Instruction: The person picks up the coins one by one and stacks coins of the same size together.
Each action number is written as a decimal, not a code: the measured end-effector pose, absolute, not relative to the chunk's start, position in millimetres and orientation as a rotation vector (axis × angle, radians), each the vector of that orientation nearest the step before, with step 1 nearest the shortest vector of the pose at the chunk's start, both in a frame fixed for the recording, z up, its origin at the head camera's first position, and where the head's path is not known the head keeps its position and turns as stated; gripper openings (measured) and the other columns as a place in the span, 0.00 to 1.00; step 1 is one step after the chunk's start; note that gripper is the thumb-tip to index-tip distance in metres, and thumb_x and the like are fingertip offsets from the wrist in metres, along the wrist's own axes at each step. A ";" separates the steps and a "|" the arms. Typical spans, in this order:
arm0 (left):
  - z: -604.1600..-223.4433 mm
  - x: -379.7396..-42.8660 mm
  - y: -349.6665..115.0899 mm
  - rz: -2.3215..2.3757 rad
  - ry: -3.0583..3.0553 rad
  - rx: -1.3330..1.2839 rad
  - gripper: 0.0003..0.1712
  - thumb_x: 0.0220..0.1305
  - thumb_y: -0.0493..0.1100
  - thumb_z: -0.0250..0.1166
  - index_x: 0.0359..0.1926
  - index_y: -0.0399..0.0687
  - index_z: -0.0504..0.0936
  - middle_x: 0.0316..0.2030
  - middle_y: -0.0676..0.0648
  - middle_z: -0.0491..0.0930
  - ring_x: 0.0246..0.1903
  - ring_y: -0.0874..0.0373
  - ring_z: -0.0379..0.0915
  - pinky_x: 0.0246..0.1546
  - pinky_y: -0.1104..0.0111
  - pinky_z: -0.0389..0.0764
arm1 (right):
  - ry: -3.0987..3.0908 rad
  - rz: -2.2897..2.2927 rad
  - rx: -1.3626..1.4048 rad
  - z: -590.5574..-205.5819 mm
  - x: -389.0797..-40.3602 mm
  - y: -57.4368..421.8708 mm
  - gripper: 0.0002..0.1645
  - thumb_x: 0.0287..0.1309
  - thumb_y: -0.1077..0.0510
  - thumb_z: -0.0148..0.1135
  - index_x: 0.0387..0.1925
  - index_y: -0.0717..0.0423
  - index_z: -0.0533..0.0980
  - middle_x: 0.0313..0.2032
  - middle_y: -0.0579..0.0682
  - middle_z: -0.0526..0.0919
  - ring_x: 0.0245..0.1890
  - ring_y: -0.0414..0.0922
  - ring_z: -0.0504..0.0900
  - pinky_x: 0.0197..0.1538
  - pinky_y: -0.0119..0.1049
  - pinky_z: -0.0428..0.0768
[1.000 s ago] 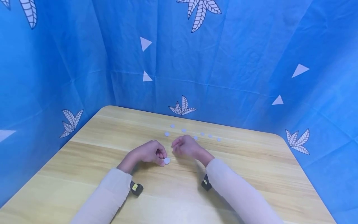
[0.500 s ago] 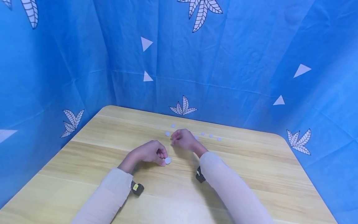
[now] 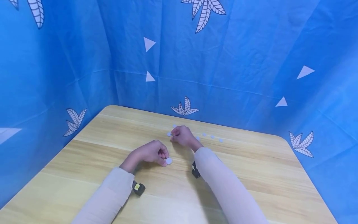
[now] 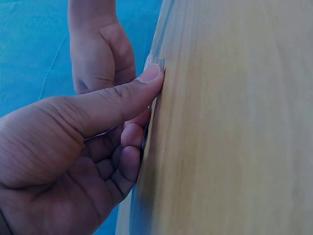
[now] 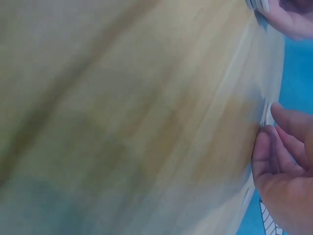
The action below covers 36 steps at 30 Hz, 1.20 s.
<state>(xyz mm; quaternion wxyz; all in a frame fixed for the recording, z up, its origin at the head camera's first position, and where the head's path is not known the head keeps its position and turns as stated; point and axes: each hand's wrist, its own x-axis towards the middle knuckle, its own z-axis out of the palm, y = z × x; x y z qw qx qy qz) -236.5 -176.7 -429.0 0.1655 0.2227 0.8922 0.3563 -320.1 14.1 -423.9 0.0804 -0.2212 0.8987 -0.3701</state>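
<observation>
On the wooden table (image 3: 251, 174) my left hand (image 3: 152, 153) rests with its fingers curled. Its thumb (image 4: 146, 78) presses against the edge of a white disc (image 3: 169, 161) that lies flat; the same disc (image 4: 156, 61) shows at the thumb tip in the left wrist view. Farther back, my right hand (image 3: 181, 135) has its fingertips (image 5: 266, 142) closed on a small white disc (image 3: 169, 134), seen edge-on as the disc (image 5: 267, 115) in the blurred right wrist view. Another small disc (image 3: 174, 126) lies just behind it.
Several more small white discs (image 3: 212, 136) lie in a loose row to the right of my right hand, near the table's back edge. A blue patterned cloth (image 3: 223, 62) walls in the table at the back and on both sides. Small black devices (image 3: 138, 188) hang under both wrists.
My right hand has moved away from me and to the left, from beside the left hand to the small discs at the back. The left hand and its disc have stayed put.
</observation>
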 end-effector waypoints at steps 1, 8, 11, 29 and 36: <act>-429.0 -236.4 -177.0 1.017 2.542 0.637 0.13 0.50 0.40 0.82 0.35 0.50 0.87 0.29 0.53 0.81 0.31 0.59 0.74 0.38 0.64 0.77 | 2.695 -1.097 -0.662 -423.6 -321.5 13.1 0.15 0.59 0.64 0.73 0.48 0.64 0.82 0.43 0.57 0.88 0.47 0.51 0.86 0.53 0.40 0.83; -429.1 -237.5 -175.3 1.013 2.541 0.638 0.13 0.50 0.40 0.82 0.35 0.51 0.87 0.29 0.53 0.81 0.31 0.58 0.74 0.39 0.64 0.77 | 2.726 -1.036 -0.665 -424.3 -330.8 10.3 0.17 0.58 0.61 0.75 0.47 0.63 0.83 0.45 0.57 0.88 0.48 0.50 0.86 0.54 0.40 0.83; -429.0 -238.7 -173.9 1.010 2.541 0.630 0.13 0.50 0.40 0.82 0.35 0.50 0.87 0.29 0.53 0.81 0.31 0.58 0.74 0.39 0.64 0.77 | 2.725 -1.011 -0.667 -422.4 -333.1 10.5 0.17 0.59 0.60 0.75 0.48 0.64 0.83 0.46 0.57 0.88 0.49 0.51 0.85 0.55 0.40 0.82; -431.1 -237.7 -174.7 0.997 2.553 0.601 0.13 0.50 0.40 0.82 0.35 0.51 0.87 0.29 0.53 0.81 0.31 0.58 0.74 0.39 0.65 0.77 | 2.681 -0.994 -0.507 -422.3 -338.9 2.8 0.14 0.59 0.57 0.74 0.44 0.58 0.83 0.42 0.51 0.85 0.45 0.48 0.81 0.53 0.42 0.80; -431.3 -237.3 -175.0 1.003 2.549 0.614 0.13 0.50 0.40 0.82 0.35 0.50 0.87 0.28 0.53 0.81 0.30 0.59 0.73 0.37 0.65 0.76 | 2.641 -1.018 -0.434 -423.2 -342.0 2.4 0.12 0.59 0.57 0.74 0.43 0.55 0.82 0.41 0.49 0.83 0.43 0.47 0.79 0.52 0.41 0.79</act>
